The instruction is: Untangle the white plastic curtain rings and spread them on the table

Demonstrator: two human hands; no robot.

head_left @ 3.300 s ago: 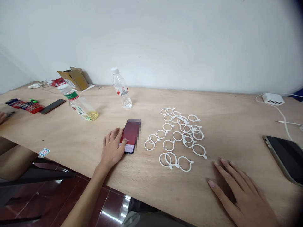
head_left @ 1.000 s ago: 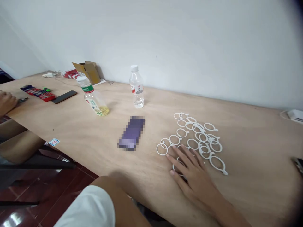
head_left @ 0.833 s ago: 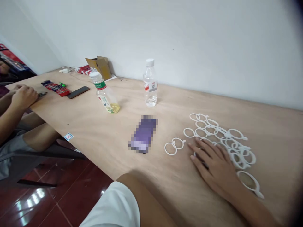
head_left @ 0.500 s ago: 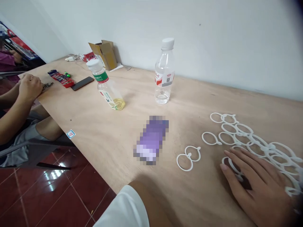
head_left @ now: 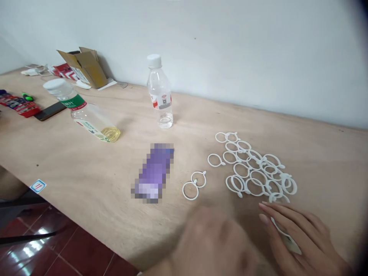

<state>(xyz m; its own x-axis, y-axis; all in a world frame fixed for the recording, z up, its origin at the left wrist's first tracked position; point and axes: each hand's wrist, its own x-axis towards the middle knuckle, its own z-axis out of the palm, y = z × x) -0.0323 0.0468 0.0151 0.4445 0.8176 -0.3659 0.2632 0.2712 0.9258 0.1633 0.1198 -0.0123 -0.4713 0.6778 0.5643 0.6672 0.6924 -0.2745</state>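
My right hand [head_left: 307, 237] rests at the lower right, fingers stretched and slightly apart. Part of a white ring shows between its thumb and forefinger; whether they touch it is unclear. Just beyond the fingertips lies a cluster of thin white rings with small tabs [head_left: 254, 182], several overlapping. My left hand [head_left: 212, 241] is low in the middle over the table, smeared by motion, its fingers hard to make out. A pair of white rings [head_left: 190, 191] lies apart, beyond my left hand. Left of them is a purple, pixelated flat object [head_left: 155, 172].
A clear bottle [head_left: 161, 96] stands near the wall. Left of it is a bottle with some yellow liquid [head_left: 92, 119]. Farther back sit an open cardboard box [head_left: 89, 71] and a dark phone-like slab [head_left: 50, 111]. The table edge carries a number sticker [head_left: 38, 186].
The view has swung right, shifting things leftward. My right hand has drawn back off the ring cluster, uncovering more rings. My left hand has come into view from below.
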